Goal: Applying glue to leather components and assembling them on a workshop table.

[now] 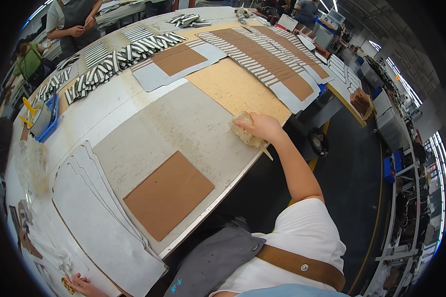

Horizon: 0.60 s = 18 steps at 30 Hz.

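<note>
A: What is being gripped by the right hand point(265, 126)?

B: A cloudy, yellowish bottle point(240, 133) is being gripped near the edge of the table point(79, 131), its spout being pointed out past the rim. Whether the small yellow item point(67, 285) is being held by the left hand point(84, 286) cannot be told.

A: Which step is being carried out?

B: Apparently the bottle is being either lifted or put down; which one cannot be told. The brown sheet point(168, 195) is being supported flat by the grey board point(153, 119).

A: And next?

B: Probably a firm, careful hold is being called for.
</note>
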Motion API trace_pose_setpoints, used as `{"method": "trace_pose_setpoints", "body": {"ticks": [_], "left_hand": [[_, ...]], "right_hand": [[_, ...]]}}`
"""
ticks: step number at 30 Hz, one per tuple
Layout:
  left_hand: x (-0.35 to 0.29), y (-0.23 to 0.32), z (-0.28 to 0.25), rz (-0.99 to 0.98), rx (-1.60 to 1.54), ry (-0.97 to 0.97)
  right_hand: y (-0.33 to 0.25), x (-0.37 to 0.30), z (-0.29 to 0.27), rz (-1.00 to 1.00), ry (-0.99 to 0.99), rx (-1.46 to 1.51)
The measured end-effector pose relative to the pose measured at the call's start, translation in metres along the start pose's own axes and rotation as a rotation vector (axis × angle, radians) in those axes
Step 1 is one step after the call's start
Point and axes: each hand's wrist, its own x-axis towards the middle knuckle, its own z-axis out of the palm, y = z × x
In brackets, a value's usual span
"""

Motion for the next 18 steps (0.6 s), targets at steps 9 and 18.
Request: {"method": "trace_pose_setpoints", "body": {"ticks": [9,18], "left_hand": [[-0.002,0.008,0.004,0.002,0.019,0.027],[0.000,0.003,0.004,0.004,0.050,0.026]], "right_hand": [[0.001,-0.001,0.001,-0.022,0.018,0.011],[0.001,-0.002,-0.001,-0.050,0.033,0.001]]}}
